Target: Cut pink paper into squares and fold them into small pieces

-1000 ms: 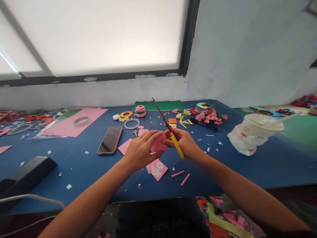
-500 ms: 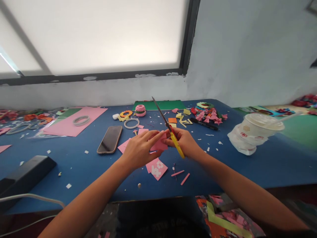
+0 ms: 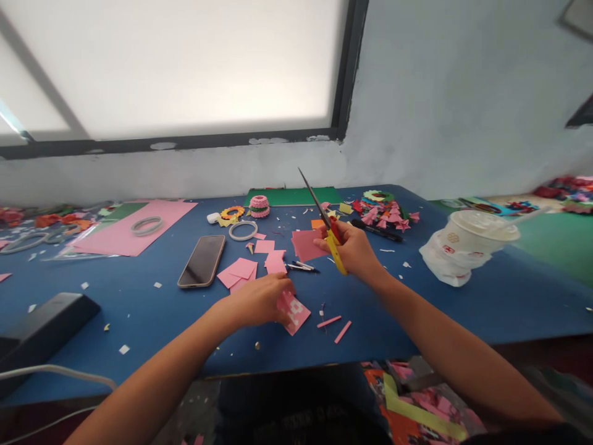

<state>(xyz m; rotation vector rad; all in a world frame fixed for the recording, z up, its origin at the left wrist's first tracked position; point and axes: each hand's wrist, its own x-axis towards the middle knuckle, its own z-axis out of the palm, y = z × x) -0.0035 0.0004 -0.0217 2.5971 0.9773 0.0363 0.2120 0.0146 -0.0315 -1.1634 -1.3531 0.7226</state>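
Observation:
My right hand point(image 3: 354, 249) is closed around yellow-and-red scissors point(image 3: 336, 250), whose blades point up and away. Its fingertips also pinch the edge of some pink paper point(image 3: 305, 246) held above the table. My left hand point(image 3: 264, 301) has its fingers curled down over a pink square with white marks point(image 3: 296, 314), near the front of the table. Pink squares point(image 3: 241, 269) lie just beyond the left wrist, and more sit between the hands beside a small dark tool point(image 3: 303, 267). Two thin pink strips point(image 3: 343, 332) rest to the right of the marked square.
A phone point(image 3: 202, 262) lies at the left, behind a black object point(image 3: 50, 334) with a white cable. Tape rings, pink sheets point(image 3: 139, 238) and a pink coil point(image 3: 259, 206) are farther back. Folded pink pieces point(image 3: 384, 213), a marker point(image 3: 377, 230) and a wrapped cup point(image 3: 467, 244) stand right.
My left hand has left the pink paper and moved down to the marked square. The right hand has shifted slightly up and right with the scissors and paper, uncovering squares between the hands.

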